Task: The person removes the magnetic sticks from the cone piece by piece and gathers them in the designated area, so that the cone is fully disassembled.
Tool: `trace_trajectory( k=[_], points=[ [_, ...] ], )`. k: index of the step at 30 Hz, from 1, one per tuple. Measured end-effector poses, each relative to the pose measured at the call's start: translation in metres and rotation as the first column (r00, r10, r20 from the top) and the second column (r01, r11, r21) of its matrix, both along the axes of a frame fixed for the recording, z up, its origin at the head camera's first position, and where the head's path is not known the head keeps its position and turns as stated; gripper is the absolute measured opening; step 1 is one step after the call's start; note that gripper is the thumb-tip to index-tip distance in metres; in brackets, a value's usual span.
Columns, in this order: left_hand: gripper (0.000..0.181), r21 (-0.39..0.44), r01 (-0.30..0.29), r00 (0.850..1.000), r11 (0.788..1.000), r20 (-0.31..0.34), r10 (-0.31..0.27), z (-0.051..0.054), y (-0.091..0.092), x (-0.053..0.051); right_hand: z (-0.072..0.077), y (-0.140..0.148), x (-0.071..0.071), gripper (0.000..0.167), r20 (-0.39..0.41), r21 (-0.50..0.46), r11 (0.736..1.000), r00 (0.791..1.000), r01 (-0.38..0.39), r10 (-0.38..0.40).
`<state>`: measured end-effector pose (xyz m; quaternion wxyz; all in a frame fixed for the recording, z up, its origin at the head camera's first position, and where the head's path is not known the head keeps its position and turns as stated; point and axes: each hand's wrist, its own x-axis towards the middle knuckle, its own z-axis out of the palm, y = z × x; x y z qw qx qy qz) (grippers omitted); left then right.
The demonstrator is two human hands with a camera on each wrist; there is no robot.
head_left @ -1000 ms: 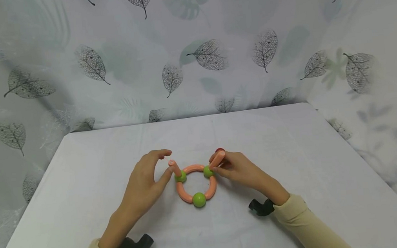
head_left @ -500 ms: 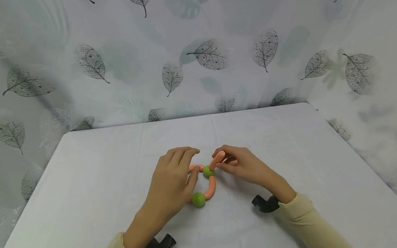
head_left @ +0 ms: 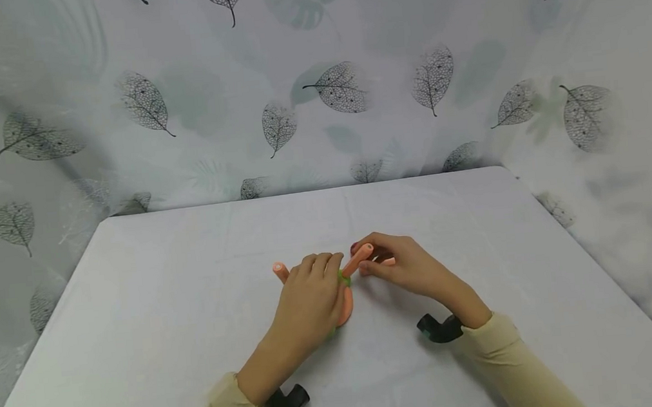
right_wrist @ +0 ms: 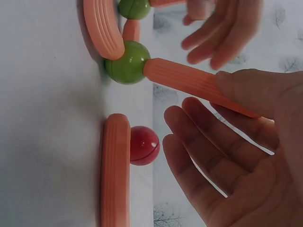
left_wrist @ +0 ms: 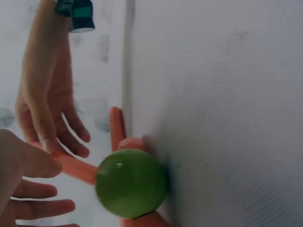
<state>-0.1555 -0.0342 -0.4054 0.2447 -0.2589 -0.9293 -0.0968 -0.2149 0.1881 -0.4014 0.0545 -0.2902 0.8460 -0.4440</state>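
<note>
In the head view my left hand (head_left: 311, 302) lies over a ring of curved orange rods (head_left: 347, 305) and green balls, hiding most of it. Its fingers are fairly straight, and the left wrist view shows them beside a green ball (left_wrist: 130, 184). An orange rod (head_left: 280, 271) slants up from the ring's left. On the right another straight rod (head_left: 357, 261) rises from a green ball (right_wrist: 128, 61). My right hand (head_left: 401, 261) pinches this rod with its thumb on top, its other fingers spread.
A loose orange rod (right_wrist: 116, 170) and a red ball (right_wrist: 144, 145) lie by the right hand. Black bent pieces (head_left: 440, 329) sit at both wrists. The white table (head_left: 181, 281) meets a leaf-patterned cloth (head_left: 182, 151) at its back edge.
My left hand has moved right from the ring's left side and now covers much of it. The right hand shifts slightly right, staying at the raised rod.
</note>
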Motion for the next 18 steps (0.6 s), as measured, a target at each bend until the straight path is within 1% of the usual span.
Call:
trace_trajectory(
  k=[3, 7, 15, 18],
  points=[
    [0.042, -0.032, -0.027, 0.998, 0.999, 0.049, 0.029, -0.006, 0.004, -0.003, 0.0, 0.002, -0.001, 0.028, 0.009, 0.012, 1.0, 1.0, 0.004, -0.004],
    [0.041, -0.079, -0.045, 0.995, 0.996, 0.086, 0.052, -0.014, 0.008, -0.007, 0.0, 0.005, -0.003, 0.028, 0.009, 0.032, 0.999, 1.0, 0.013, -0.013],
    [0.018, -0.111, -0.053, 0.992, 0.992, 0.109, 0.065, -0.023, 0.012, -0.017, 0.0, 0.008, -0.004, 0.028, 0.015, 0.042, 0.999, 1.0, 0.018, -0.019],
    [0.017, -0.121, -0.057, 0.989, 0.991, 0.129, 0.073, -0.025, 0.013, -0.02, 0.001, 0.009, -0.005, 0.027, 0.016, 0.041, 0.999, 1.0, 0.016, -0.016]
  ],
)
